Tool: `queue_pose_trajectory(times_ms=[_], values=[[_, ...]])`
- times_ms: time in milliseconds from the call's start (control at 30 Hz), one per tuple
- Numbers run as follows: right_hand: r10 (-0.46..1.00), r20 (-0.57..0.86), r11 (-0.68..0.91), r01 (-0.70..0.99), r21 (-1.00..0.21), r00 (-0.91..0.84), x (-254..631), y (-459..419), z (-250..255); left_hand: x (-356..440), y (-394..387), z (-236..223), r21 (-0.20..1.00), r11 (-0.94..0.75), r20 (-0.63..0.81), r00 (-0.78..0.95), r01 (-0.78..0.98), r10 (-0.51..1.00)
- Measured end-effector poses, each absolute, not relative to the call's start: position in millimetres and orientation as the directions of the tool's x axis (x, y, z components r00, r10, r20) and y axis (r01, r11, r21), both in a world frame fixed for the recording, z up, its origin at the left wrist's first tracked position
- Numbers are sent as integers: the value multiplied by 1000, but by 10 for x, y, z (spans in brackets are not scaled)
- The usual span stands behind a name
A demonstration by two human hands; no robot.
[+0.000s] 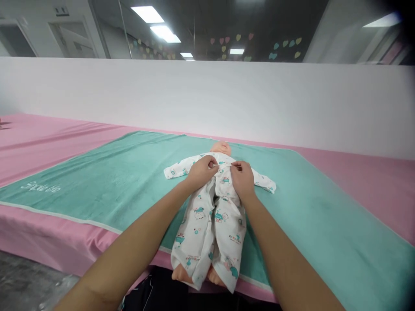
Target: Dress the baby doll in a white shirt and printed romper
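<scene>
A baby doll [221,147] lies on its back in a white baby romper [223,216] printed with teal and red cartoon figures. Its head points away from me and its bare feet poke out of the leg openings near the front edge. My left hand [203,171] pinches the romper's cloth at the chest with thumb and forefinger. On the other side of the chest, my right hand [242,176] pinches the same garment. Between the two hands a narrow strip of cloth shows. Both sleeves lie spread outward. What exactly sits under the fingertips is too small to make out.
The doll rests on a teal towel [106,185] with white edging and lettering, over a pink cover [58,140]. A white wall [207,99] rises behind, topped by dark glass with heart stickers. Grey floor [24,280] shows at the lower left.
</scene>
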State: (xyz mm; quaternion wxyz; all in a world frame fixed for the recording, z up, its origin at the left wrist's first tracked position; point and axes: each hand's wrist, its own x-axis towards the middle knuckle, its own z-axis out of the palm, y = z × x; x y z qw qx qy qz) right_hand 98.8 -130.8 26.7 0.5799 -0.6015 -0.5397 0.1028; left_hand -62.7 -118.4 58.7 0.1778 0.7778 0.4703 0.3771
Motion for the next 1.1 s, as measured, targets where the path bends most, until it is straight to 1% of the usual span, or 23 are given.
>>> queue_pose_trajectory(times_ms=[100,233,367,467,567,733,800,900,1100], values=[[805,436,248,438,-864,403,1040,-1257,201,-626,-1199,589,631,-493,432,256,599,865],[820,384,266,313,-912,425,1128,-1193,100,-616,-1226,611,606,-504,447,260,615,856],[809,333,220,276,-936,484,1246,-1102,-14,-602,-1236,619,559,-526,474,273,641,837],[814,282,170,256,-952,507,1305,-1043,-61,-594,-1216,600,565,-528,476,272,633,836],[819,277,156,270,-950,503,1313,-1016,-58,-585,-1188,572,601,-513,465,255,613,848],[830,357,151,442,-884,429,1306,-1021,-34,-574,-1181,560,628,-456,448,186,631,874],[842,372,163,472,-866,392,1330,-1020,-47,-576,-1194,577,628,-443,429,190,640,883],[858,361,177,449,-876,366,1395,-1004,-86,-583,-1219,613,629,-465,422,229,623,877],[891,319,203,345,-916,324,1525,-953,-151,-589,-1232,625,644,-494,424,266,584,866]])
